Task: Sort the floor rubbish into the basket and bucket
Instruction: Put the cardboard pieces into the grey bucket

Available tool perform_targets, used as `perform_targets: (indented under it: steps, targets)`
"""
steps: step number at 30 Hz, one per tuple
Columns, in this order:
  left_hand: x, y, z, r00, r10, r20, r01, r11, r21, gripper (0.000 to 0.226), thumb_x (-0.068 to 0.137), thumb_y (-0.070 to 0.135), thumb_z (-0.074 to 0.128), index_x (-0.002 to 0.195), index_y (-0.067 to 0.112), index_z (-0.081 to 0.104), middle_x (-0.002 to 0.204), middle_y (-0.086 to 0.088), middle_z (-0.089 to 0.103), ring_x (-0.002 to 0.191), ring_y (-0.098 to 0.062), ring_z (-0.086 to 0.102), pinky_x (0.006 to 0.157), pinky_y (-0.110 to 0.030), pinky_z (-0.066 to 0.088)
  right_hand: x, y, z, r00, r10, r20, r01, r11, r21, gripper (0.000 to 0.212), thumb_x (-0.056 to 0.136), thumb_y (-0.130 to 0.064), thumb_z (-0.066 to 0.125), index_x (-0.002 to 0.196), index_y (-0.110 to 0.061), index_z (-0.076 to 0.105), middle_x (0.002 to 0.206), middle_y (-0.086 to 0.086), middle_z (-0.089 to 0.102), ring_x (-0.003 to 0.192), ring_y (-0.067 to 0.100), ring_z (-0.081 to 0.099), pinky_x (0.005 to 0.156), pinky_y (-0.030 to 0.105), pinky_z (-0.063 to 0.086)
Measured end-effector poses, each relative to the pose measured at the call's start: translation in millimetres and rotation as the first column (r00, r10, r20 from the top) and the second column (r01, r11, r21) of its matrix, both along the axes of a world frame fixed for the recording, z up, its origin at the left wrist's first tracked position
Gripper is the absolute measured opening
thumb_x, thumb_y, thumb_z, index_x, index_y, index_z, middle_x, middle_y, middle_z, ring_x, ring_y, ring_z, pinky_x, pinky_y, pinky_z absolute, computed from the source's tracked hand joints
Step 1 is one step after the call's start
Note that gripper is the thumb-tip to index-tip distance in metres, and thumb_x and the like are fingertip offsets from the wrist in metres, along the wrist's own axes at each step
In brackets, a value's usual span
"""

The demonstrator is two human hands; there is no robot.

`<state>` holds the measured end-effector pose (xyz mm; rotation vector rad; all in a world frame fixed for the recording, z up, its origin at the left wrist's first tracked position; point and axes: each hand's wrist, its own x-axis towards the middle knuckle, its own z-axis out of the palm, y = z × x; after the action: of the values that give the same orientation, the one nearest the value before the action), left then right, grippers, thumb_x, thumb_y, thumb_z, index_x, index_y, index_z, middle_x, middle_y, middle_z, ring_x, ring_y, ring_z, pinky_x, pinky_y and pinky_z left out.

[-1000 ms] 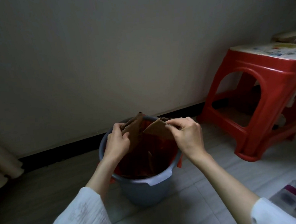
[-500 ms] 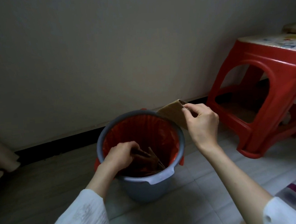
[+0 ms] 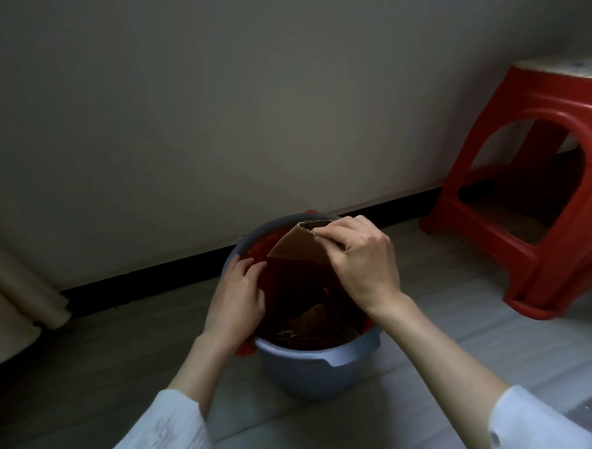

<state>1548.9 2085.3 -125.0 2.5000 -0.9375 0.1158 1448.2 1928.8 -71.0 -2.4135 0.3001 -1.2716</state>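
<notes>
Head view: right hand [image 3: 364, 255] pinched cardboard piece [image 3: 297, 248] above bucket [image 3: 316, 367].
Left hand [image 3: 236, 296]: relaxed, empty, at bucket's rim.
Advice: lower cardboard inside bucket before releasing.

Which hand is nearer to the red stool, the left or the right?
The right hand, holding cardboard over the bucket, is on the side of the red stool. The left hand is at the bucket's far side.

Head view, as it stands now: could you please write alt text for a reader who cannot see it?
A person's right hand pinches a torn cardboard piece over a grey bucket lined with a red bag, while the left hand rests at its rim. A red stool stands right.
</notes>
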Motion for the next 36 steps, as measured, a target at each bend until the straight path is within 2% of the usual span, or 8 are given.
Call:
perform_targets:
  steps: [4,13,16,22,26,29,32,36]
  targets:
    - [-3.6,7.3,-5.3,0.999,0.026,-0.039,-0.033,0.982,-0.188,0.049,0.082,-0.001,0.049,0.129,0.012,0.050,0.135,-0.006,0.048,0.131,-0.018,0.037,0.109,-0.025,0.025,11.5,10.2,-16.6,0.990,0.051,-0.129,-0.042,0.996,0.076,0.016,0.079,-0.020,0.063,0.085,-0.012,0.076,0.082,0.002,0.072,0.077,0.022,0.067,0.069,0.034,0.053]
    - [-0.5,5.3,-12.1,0.996,0.027,0.081,-0.022,0.998,-0.062,0.041,0.082,0.019,0.043,0.119,0.016,0.059,0.117,-0.002,0.061,0.118,-0.019,0.049,0.102,-0.030,0.034,17.2,-3.3,-37.9,0.963,-0.091,-0.254,0.139,0.975,0.176,0.014,0.090,-0.014,0.056,0.097,-0.006,0.065,0.098,0.012,0.064,0.092,0.029,0.061,0.073,0.036,0.046]
    - [-0.6,5.5,-12.6,0.996,0.030,0.086,-0.025,0.998,-0.063,0.039,0.084,0.014,0.050,0.122,0.017,0.057,0.120,-0.002,0.060,0.119,-0.018,0.049,0.102,-0.030,0.034,20.8,-6.6,-38.3,0.896,-0.149,-0.419,0.208,0.973,0.097,0.017,0.093,-0.021,0.051,0.100,-0.008,0.059,0.103,0.011,0.061,0.100,0.027,0.056,0.076,0.038,0.044]
    - [-3.0,5.6,-11.4,0.997,0.029,0.071,-0.025,0.998,-0.065,0.045,0.086,0.015,0.048,0.130,0.019,0.049,0.124,0.000,0.058,0.122,-0.017,0.046,0.104,-0.029,0.031,31.1,-25.3,-44.3,0.797,-0.125,-0.591,0.181,0.983,0.037,0.028,0.092,-0.020,0.050,0.111,0.000,0.052,0.124,0.017,0.052,0.124,0.029,0.043,0.098,0.041,0.041]
    - [-5.7,6.1,-9.1,0.998,0.042,0.055,-0.038,0.997,-0.069,0.046,0.087,0.016,0.048,0.133,0.020,0.046,0.122,0.000,0.058,0.122,-0.015,0.045,0.103,-0.028,0.031,33.2,-31.1,-39.9,0.726,-0.065,-0.685,0.151,0.986,0.067,0.021,0.097,-0.023,0.042,0.114,-0.009,0.044,0.104,0.013,0.062,0.094,0.029,0.062,0.077,0.041,0.051]
    - [-5.0,5.7,-8.8,0.998,0.046,0.042,-0.043,0.997,-0.067,0.046,0.088,0.018,0.047,0.134,0.021,0.045,0.123,0.001,0.057,0.122,-0.014,0.044,0.103,-0.028,0.031,34.1,-29.4,-38.0,0.741,-0.159,-0.652,0.148,0.986,-0.071,0.019,0.097,-0.015,0.040,0.114,-0.007,0.043,0.098,0.012,0.063,0.087,0.030,0.063,0.064,0.035,0.043]
    - [-4.8,5.2,-8.6,0.998,0.054,0.038,-0.051,0.996,-0.070,0.046,0.088,0.018,0.046,0.134,0.022,0.044,0.123,0.002,0.057,0.122,-0.013,0.044,0.104,-0.027,0.030,40.1,-20.7,-37.6,0.654,-0.249,-0.714,0.114,0.966,-0.233,0.023,0.091,-0.007,0.043,0.114,-0.005,0.043,0.101,0.016,0.065,0.092,0.035,0.063,0.068,0.039,0.043]
    - [-5.1,5.8,-9.1,0.998,0.057,0.026,-0.055,0.995,-0.079,0.046,0.088,0.018,0.046,0.134,0.022,0.044,0.122,0.003,0.058,0.122,-0.013,0.044,0.104,-0.029,0.030,44.9,-5.3,-50.3,0.561,-0.205,-0.802,0.089,0.978,-0.187,0.026,0.090,-0.004,0.044,0.116,-0.004,0.044,0.107,0.017,0.064,0.100,0.037,0.061,0.071,0.038,0.046]
